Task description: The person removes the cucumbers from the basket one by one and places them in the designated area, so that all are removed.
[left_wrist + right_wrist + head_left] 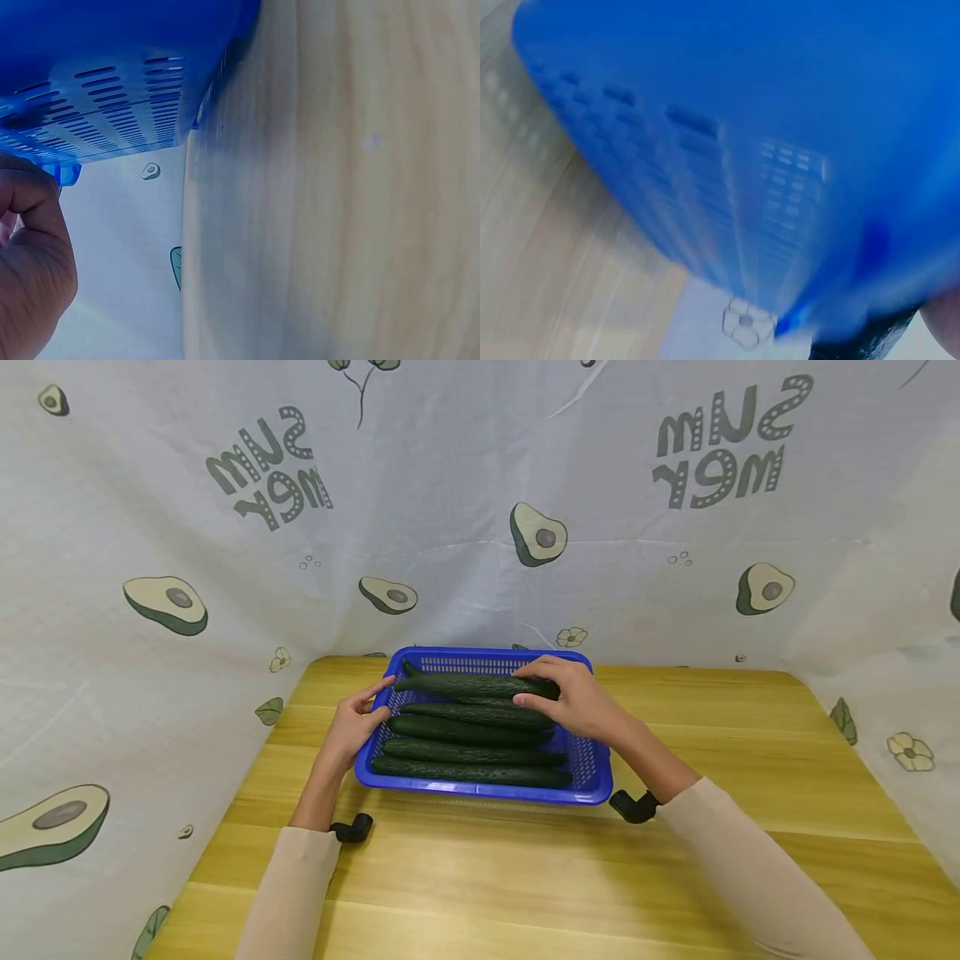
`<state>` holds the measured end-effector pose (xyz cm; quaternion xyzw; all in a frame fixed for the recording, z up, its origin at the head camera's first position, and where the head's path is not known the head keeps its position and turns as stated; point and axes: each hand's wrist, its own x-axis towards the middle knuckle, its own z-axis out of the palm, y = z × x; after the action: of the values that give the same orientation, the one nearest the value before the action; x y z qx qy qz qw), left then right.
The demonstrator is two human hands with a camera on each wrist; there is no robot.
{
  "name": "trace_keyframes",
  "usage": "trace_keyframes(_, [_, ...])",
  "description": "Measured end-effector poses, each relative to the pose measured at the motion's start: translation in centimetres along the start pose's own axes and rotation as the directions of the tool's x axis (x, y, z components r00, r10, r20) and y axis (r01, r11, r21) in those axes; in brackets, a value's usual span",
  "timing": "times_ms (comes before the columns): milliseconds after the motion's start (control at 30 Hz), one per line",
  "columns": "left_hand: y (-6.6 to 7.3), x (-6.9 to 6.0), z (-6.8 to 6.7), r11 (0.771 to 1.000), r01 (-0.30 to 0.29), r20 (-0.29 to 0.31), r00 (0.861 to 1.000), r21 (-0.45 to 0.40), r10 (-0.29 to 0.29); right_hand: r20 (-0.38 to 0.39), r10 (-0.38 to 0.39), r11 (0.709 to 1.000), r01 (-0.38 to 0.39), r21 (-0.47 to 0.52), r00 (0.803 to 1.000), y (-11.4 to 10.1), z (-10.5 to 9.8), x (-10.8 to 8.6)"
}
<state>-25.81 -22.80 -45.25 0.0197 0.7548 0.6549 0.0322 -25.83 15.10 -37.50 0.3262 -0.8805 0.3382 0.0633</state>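
Observation:
My right hand (573,700) grips the right end of a dark green cucumber (465,685) at the far side of a blue plastic basket (480,788). Thumb and fingers lie on opposite sides of it. In the right wrist view, the cucumber's end (870,339) shows beyond the blurred basket wall. My left hand (354,722) is at the basket's left rim, thumb and index finger spread. The index fingertip is close to the cucumber's left end; contact is unclear. Several other cucumbers (472,752) lie side by side in the basket. The left wrist view shows the hand (34,262) beside the rim.
The basket stands on a wooden table (480,877) near its back edge. A pale curtain (450,485) with avocado prints hangs behind and at both sides. Black wrist mounts (633,807) are on both forearms.

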Motion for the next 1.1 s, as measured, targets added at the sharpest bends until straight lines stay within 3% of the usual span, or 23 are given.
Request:
trace_keyframes(433, [0.0,-0.2,-0.1,1.000,0.014,-0.004,1.000,-0.014,-0.014,-0.037,0.058,0.998,-0.059,-0.028,0.998,3.2,-3.7,-3.9])
trace_keyframes(667, [0.2,-0.4,0.3,1.000,0.000,-0.063,0.998,-0.006,0.000,-0.085,0.057,0.995,-0.064,-0.082,0.995,5.1,-5.4,-5.9])
trace_keyframes(933, [0.0,-0.6,0.5,0.998,-0.001,-0.138,0.990,0.065,0.010,-0.118,0.116,0.982,-0.132,-0.134,0.986,6.6,-7.3,-8.9])
trace_keyframes(1100, [0.2,-0.6,0.3,0.998,-0.004,-0.134,0.991,0.070,0.013,-0.135,0.165,0.970,-0.186,-0.158,0.977,8.0,-8.4,-10.9])
